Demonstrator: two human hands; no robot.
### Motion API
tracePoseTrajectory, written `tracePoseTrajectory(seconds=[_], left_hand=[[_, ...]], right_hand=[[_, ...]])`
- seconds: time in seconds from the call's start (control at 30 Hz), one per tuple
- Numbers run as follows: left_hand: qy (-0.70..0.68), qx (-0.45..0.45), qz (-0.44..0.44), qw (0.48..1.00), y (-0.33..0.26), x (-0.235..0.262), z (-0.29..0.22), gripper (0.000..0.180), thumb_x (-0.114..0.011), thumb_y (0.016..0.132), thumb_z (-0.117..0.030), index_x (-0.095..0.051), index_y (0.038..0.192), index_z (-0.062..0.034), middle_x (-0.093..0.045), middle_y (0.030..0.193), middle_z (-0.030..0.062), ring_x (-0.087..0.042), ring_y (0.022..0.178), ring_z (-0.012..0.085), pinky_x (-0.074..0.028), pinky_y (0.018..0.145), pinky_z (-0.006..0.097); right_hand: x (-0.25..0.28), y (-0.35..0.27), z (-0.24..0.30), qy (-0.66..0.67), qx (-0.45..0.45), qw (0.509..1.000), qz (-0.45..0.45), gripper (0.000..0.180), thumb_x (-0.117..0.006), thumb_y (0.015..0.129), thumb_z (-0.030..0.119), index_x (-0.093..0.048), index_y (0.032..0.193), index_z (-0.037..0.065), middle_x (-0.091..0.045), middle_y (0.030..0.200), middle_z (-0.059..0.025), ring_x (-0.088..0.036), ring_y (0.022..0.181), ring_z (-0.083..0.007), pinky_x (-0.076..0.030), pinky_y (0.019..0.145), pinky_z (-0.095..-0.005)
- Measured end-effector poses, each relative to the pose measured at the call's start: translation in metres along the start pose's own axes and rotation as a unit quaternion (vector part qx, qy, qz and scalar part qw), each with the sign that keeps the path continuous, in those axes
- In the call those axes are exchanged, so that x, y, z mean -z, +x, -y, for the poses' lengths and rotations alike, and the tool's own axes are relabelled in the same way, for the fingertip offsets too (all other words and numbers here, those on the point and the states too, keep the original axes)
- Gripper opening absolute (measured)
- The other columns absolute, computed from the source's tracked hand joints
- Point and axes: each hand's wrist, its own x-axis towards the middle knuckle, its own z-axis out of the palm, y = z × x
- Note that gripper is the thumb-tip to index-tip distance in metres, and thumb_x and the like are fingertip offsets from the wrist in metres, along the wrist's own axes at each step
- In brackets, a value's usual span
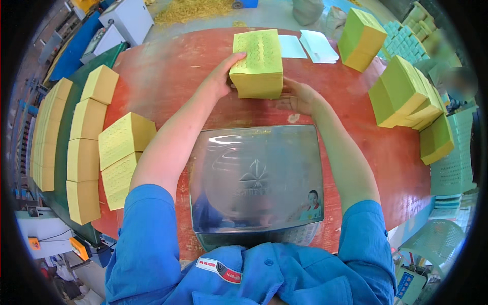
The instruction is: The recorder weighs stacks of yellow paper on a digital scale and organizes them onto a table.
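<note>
A thick block of stacked yellow paper (256, 63), its top marked with rows of punched or embossed patterns, is between my hands over the far middle of the red table (223, 112). My left hand (226, 73) grips its left side, thumb on the upper edge and the other fingers mostly hidden. At the lower right side, my right hand (300, 96) presses against the block; its fingers are partly in view and the tips go out of sight behind or beneath it. Nearest my body sits a tabletop scale with a shiny metal pan (256, 173), between my forearms.
More yellow paper blocks (124, 137) stand on the table's left, with rows of blocks (84, 119) along a green surface beyond. Other stacks (399, 94) are at the right, one tall block (361, 38) farther back. White sheets (318, 46) lie behind the held block.
</note>
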Motion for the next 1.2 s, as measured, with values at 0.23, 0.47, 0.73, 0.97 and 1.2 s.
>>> tracePoseTrajectory(seconds=[0.23, 0.47, 0.73, 0.97, 1.2], left_hand=[[0.051, 0.089, -0.07, 0.992, 0.012, -0.016, -0.002, 0.059, -0.069, 0.086, -0.044, -0.055, 0.132, -0.01, -0.062, 0.128, 0.0095, -0.058, 0.118, 0.0255, -0.045, 0.099, 0.047], [0.135, -0.111, -0.034, 0.984, -0.013, -0.024, 0.003, 0.058, -0.067, 0.087, -0.051, -0.063, 0.124, -0.0061, -0.066, 0.121, 0.0108, -0.059, 0.116, 0.0209, -0.043, 0.099, 0.036], [0.646, -0.32, -0.348, 0.599, -0.285, 0.011, -0.013, 0.081, -0.071, 0.08, -0.049, -0.046, 0.141, -0.0034, -0.038, 0.15, 0.0226, -0.031, 0.142, 0.0379, -0.028, 0.116, 0.045], [0.638, -0.006, -0.554, 0.535, -0.408, 0.122, -0.018, 0.086, -0.05, 0.087, -0.068, -0.037, 0.149, -0.0087, -0.029, 0.155, 0.023, -0.024, 0.146, 0.0359, -0.024, 0.116, 0.049], [0.847, -0.034, -0.362, 0.387, -0.404, 0.122, 0.023, 0.071, -0.041, 0.095, -0.061, -0.036, 0.151, -0.0174, -0.023, 0.16, 0.0134, -0.019, 0.148, 0.0329, -0.019, 0.115, 0.06]], right_hand=[[0.04, 0.011, -0.029, -0.236, 0.059, 0.967, -0.081, 0.028, -0.05, 0.094, 0.002, -0.057, 0.119, -0.007, -0.065, 0.099, -0.0199, -0.069, 0.081, -0.0294, -0.057, 0.068, -0.0386], [0.045, -0.131, -0.038, -0.122, 0.21, 0.955, -0.171, 0.025, -0.055, 0.096, 0.012, -0.063, 0.118, 0.003, -0.064, 0.107, -0.0035, -0.061, 0.095, -0.0152, -0.05, 0.082, -0.0295], [0.137, -0.435, -0.229, -0.077, 0.075, 0.973, -0.203, 0.015, -0.06, 0.087, 0.009, -0.062, 0.1, 0.002, -0.064, 0.086, -0.0086, -0.061, 0.064, -0.0167, -0.049, 0.053, -0.0257], [0.021, -0.492, -0.261, -0.526, -0.083, 0.842, -0.083, 0.031, -0.066, 0.082, 0.014, -0.069, 0.11, -0.001, -0.073, 0.102, -0.0156, -0.072, 0.086, -0.0237, -0.056, 0.076, -0.0315], [-0.048, -0.463, -0.292, -0.497, -0.032, 0.867, 0.005, 0.028, -0.066, 0.087, 0.019, -0.07, 0.11, 0.003, -0.073, 0.103, -0.0142, -0.071, 0.09, -0.0237, -0.054, 0.08, -0.0338]])
